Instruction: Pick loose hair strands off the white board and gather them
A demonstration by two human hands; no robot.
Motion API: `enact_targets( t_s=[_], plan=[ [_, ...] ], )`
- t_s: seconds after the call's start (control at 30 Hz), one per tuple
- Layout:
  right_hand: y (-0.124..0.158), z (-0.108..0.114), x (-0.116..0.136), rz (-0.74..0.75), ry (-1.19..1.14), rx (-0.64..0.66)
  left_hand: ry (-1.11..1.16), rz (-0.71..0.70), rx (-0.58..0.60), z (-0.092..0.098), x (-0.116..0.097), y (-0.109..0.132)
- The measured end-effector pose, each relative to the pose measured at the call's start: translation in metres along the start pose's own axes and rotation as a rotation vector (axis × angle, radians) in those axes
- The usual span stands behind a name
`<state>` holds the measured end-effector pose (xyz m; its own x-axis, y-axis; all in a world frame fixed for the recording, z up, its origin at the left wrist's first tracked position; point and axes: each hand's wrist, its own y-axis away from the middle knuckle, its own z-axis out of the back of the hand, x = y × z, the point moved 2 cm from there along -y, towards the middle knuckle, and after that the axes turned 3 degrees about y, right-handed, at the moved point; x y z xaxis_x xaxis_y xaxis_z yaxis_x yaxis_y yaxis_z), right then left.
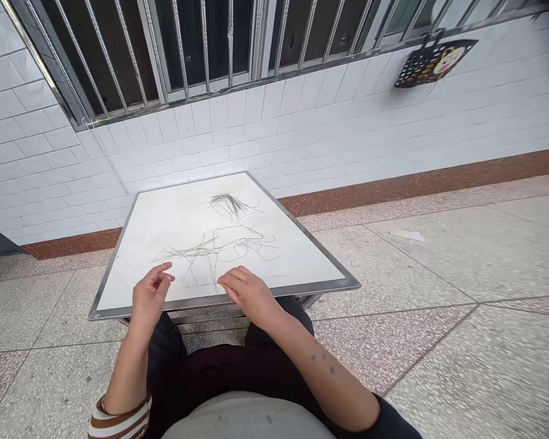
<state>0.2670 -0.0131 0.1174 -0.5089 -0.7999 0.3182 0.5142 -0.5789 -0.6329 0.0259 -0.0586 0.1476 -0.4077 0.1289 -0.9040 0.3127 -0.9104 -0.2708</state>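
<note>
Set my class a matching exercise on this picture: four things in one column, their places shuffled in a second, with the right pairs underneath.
Things
1. Dense bunch of thin black strands
2. Black bag with white dots
3. Brown-and-white striped sleeve
4. Bare right hand

Places
A. On the person's left arm
B. At the near edge of the white, grey-rimmed tabletop
C. Hanging by the shiny metal window bars
D. Toward the far side of that tabletop

Pairs: 1-D, 2-C, 3-A, 4-B

No text, label, brand, number or sign can be read; on the dark patterned bag [418, 66], any lettering is perhaps shown too small to be made out.
</note>
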Motion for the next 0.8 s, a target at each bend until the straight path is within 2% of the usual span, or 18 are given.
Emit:
enact_targets(
  t_s=[0.13, 0.27, 0.37, 0.5, 0.63, 0.8],
  plan=[
    [0.0, 0.005, 0.014, 0.072, 0.029, 0.006, -0.194, -0.141, 0.221, -0.035, -0.029, 0.022],
    [0.0, 0.006, 0.021, 0.086, 0.033, 0.006, -0.205, -0.174, 0.264, -0.059, -0.037, 0.032],
    [0.001, 0.001, 0.02, 0.067, 0.022, 0.003, -0.226, -0.166, 0.286, -0.063, -0.03, 0.032],
    [0.003, -0.011, 0.019, 0.029, 0.005, -0.016, -0.235, -0.132, 0.326, -0.058, -0.019, 0.03],
    [0.007, -0.018, 0.021, -0.009, 0.008, -0.051, -0.176, -0.072, 0.361, -0.057, -0.015, 0.032],
    [0.013, -0.018, 0.026, -0.104, 0.027, -0.109, -0.038, -0.001, 0.358, -0.063, -0.015, 0.037]
  ],
)
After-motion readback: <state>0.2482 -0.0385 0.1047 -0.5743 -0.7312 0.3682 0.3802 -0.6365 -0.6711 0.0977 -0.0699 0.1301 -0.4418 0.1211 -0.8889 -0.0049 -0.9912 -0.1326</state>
